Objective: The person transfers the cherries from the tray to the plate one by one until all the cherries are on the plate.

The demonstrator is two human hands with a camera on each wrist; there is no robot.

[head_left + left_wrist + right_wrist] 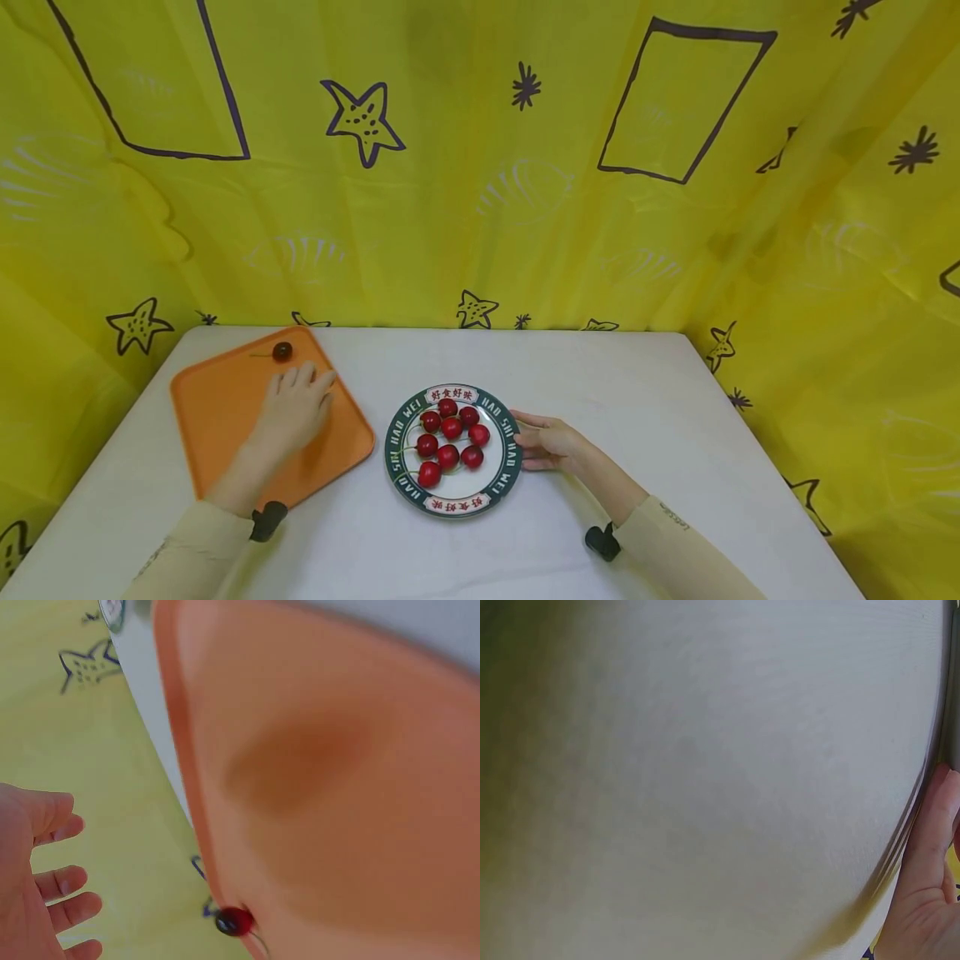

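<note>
In the head view, my left hand (295, 406) is over the orange tray (225, 433), its fingers loosely bent and spread near a dark red cherry (282, 352) with a thin stem. The left wrist view shows nothing in that hand (37, 874); the cherry (235, 921) lies by the tray's edge, apart from the fingers. A round white plate with a green lettered rim (401, 479) carries several red cherries (452, 428), some with stems. My right hand (553, 443) holds this plate at its right rim; the undersides of the fingers are hidden.
A white table (615, 375) bears both tray and plate, with the plate right of the tray. Yellow curtains (450, 233) with drawn stars enclose the table's back and sides.
</note>
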